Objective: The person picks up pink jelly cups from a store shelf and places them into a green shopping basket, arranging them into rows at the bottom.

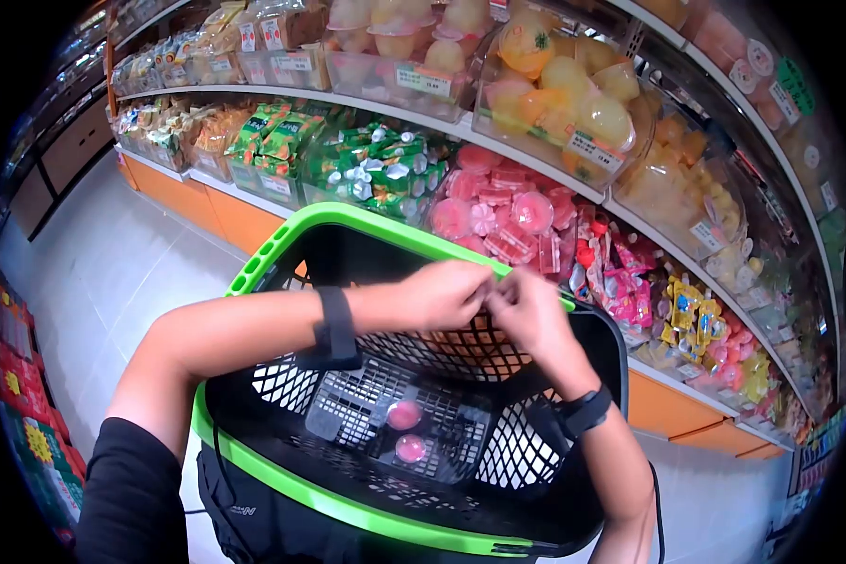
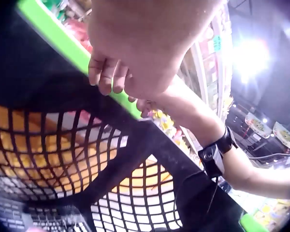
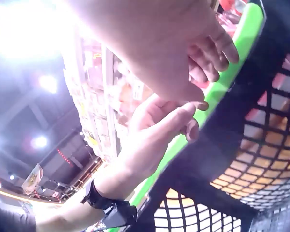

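Note:
Both hands meet over the far rim of a black shopping basket (image 1: 315, 221) with a bright green edge. My left hand (image 1: 446, 293) reaches across from the left, its fingers loosely bent, fingertips close to the other hand's. From the right comes my right hand (image 1: 533, 308), thumb and fingertips at the left hand's in the right wrist view. No object shows between the fingers in either wrist view. Down on the basket floor lie two pink round packaged sweets (image 1: 404, 415), one nearer me than the other.
Beyond the basket, curved shelves carry bins of pink round packs (image 1: 512, 211), green packets (image 1: 381, 164) and yellow fruit-like cups (image 1: 564, 89). Tiled floor (image 1: 150, 254) lies to the left. Red packages (image 1: 28, 376) stand at the lower left edge.

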{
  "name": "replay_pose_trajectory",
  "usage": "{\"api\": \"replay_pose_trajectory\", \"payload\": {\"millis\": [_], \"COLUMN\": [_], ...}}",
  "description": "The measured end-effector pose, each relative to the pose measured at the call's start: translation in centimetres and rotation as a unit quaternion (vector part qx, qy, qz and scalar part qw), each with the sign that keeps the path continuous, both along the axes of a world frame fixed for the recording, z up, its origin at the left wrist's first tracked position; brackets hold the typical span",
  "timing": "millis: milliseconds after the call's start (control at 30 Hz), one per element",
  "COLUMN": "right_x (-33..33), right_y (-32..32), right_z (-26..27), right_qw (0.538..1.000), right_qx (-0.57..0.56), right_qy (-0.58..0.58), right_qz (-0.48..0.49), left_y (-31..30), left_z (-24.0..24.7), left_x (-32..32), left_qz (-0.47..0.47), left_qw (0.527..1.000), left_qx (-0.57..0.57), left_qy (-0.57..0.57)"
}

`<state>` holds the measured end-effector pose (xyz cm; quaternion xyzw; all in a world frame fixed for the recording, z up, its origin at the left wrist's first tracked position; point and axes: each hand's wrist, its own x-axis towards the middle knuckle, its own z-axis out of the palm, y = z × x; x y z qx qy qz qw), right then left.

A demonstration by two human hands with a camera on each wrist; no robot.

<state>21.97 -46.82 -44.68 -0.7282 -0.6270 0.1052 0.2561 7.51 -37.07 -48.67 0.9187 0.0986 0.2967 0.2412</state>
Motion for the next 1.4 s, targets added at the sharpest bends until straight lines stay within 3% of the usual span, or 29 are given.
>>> {"api": "replay_pose_trajectory", "payload": {"millis": [33,67,100,233,300,600,800,933,1033,1100,1233,1400], "right_x": [1.1,2.1,2.7,6.0,6.2,6.1,6.0,5.9,5.7,7.2,7.9,7.0], "right_y": [0.5,1.0,1.5,5.1,6.2,7.7,6.9,6.9,6.9,7.7,8.0,7.4], "right_z": [0.6,0.8,1.1,-1.2,-1.8,-3.5,-3.0,-2.7,-2.9,-4.6,-4.8,-4.7], "right_qw": [0.994,0.976,0.962,0.956,0.946,0.951,0.97,0.977,0.969,0.968,0.968,0.957], "right_qx": [0.082,0.164,0.184,0.085,0.042,0.074,0.092,0.068,0.1,0.171,0.201,0.217], "right_qy": [-0.067,-0.133,-0.173,-0.238,-0.275,-0.272,-0.186,-0.144,-0.117,-0.095,-0.044,-0.025], "right_qz": [-0.03,-0.059,-0.101,-0.148,-0.164,-0.124,-0.13,-0.145,-0.193,-0.158,-0.146,-0.193], "left_y": [0.1,1.5,2.6,5.9,6.6,7.8,7.9,9.5,9.0,8.4,7.7,8.0], "left_z": [2.3,2.4,2.4,0.3,-0.3,-1.5,-0.7,-2.5,-1.9,-1.4,-1.0,-1.5], "left_x": [0.4,1.5,2.7,7.2,8.6,10.6,10.6,11.3,10.9,10.4,10.3,10.2], "left_qz": [0.028,0.025,0.05,0.141,0.138,0.155,0.178,0.134,0.147,0.144,0.154,0.148], "left_qw": [0.999,0.999,0.996,0.985,0.988,0.985,0.97,0.946,0.963,0.979,0.98,0.969], "left_qx": [-0.026,0.022,0.034,0.035,0.016,-0.059,-0.144,-0.272,-0.215,-0.14,-0.121,-0.195], "left_qy": [-0.004,-0.042,-0.062,-0.09,-0.063,-0.058,-0.078,-0.113,-0.068,-0.017,-0.029,-0.035]}}
